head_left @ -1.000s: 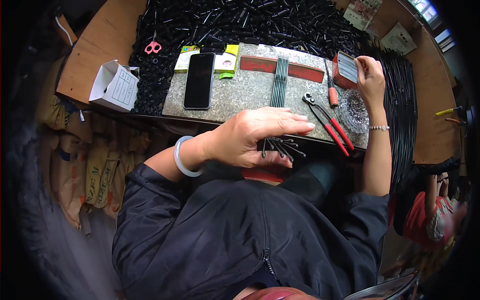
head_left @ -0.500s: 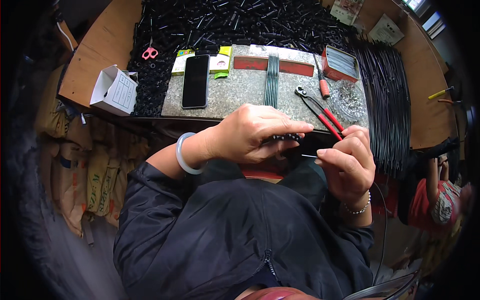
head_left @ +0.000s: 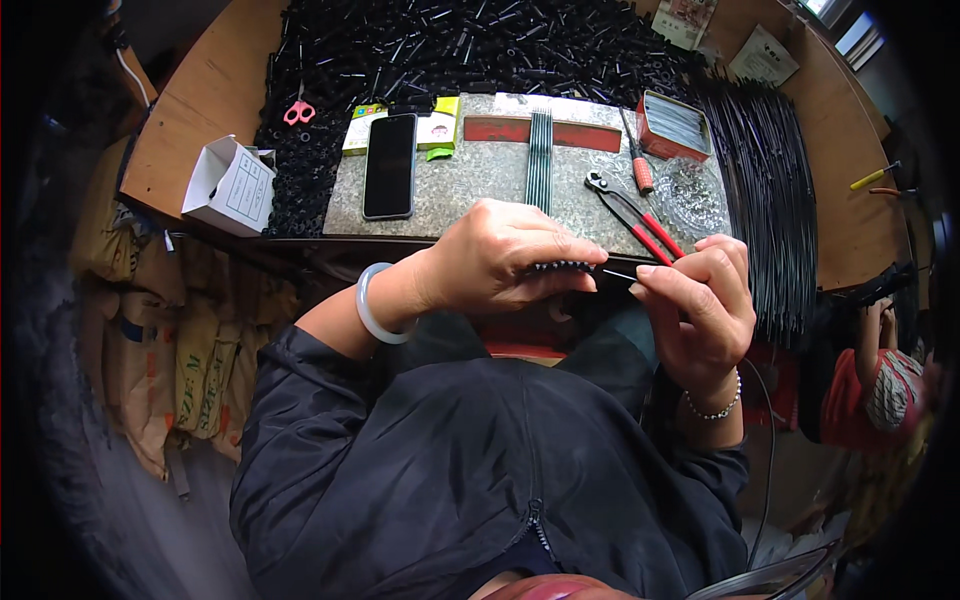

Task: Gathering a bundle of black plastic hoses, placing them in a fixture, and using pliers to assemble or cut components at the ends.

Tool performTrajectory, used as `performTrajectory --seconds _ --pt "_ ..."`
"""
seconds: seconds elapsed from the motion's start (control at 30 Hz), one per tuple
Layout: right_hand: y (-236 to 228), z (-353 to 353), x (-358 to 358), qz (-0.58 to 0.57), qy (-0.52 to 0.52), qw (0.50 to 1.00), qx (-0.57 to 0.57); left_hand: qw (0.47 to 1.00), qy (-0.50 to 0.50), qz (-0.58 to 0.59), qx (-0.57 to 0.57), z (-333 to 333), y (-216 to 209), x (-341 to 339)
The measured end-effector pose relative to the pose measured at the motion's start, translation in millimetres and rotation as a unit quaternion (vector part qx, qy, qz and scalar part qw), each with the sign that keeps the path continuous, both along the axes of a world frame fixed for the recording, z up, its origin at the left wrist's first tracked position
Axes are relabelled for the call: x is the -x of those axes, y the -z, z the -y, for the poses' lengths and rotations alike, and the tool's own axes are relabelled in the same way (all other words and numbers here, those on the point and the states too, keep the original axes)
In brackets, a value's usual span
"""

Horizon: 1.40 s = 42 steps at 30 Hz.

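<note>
My left hand (head_left: 495,255) is closed round a dark piece (head_left: 562,266) with a row of small shiny points along its edge; most of it is hidden by the fingers. Close to its right end, my right hand (head_left: 705,300) pinches a thin metal pin (head_left: 620,275) between thumb and forefinger, its free end pointing left at the dark piece. Whether pin and piece touch, I cannot tell. Beyond the hands, several thin dark rods (head_left: 539,165) lie side by side across a red bar (head_left: 585,135). Red-handled pincers (head_left: 640,222) rest just past my right hand.
A speckled board (head_left: 480,180) bears a phone (head_left: 390,165), a red-handled tool (head_left: 641,172), a clear dish of small bits (head_left: 692,200) and a tin of pins (head_left: 674,125). Black tubes (head_left: 470,45) heap behind; long black rods (head_left: 765,200) lie right. Another person (head_left: 875,385) sits far right.
My right hand has risen slightly, bringing the pin up level with the dark piece. My left hand has tilted a little, so more of the row of points shows.
</note>
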State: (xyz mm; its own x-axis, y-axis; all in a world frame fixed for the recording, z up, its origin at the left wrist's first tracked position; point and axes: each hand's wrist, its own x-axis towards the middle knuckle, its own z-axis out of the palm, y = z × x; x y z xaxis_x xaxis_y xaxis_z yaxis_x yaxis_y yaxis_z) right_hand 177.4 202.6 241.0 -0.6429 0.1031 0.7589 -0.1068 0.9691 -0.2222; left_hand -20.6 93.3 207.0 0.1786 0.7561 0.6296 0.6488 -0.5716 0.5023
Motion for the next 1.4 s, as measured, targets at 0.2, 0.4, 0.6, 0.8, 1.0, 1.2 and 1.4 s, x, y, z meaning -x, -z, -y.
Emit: performTrajectory --seconds 0.2,0.4,0.6,0.8,1.0,1.2,1.4 --pt "2 -2 6 -0.017 -0.008 1.000 -0.012 0.998 0.002 -0.029 -0.051 -4 2 3" --pt "1 -2 6 0.002 -0.024 1.000 0.005 0.998 0.012 -0.030 -0.059 -9 5 4" --pt "0 -4 10 0.008 -0.036 0.999 0.025 0.998 0.017 -0.027 -0.055 -8 6 5" --pt "1 -9 18 -0.007 -0.069 0.997 -0.018 0.997 0.027 -0.036 -0.064 -11 6 4" --pt "-4 -8 27 0.024 -0.111 0.993 0.001 0.996 0.005 -0.054 -0.077 -14 13 8" --pt "-5 -5 39 0.017 -0.141 0.990 -0.017 0.997 0.023 -0.064 -0.042 -11 11 13" --pt "-5 -8 46 0.025 -0.183 0.982 0.044 0.995 -0.001 -0.066 -0.068 -15 14 11"
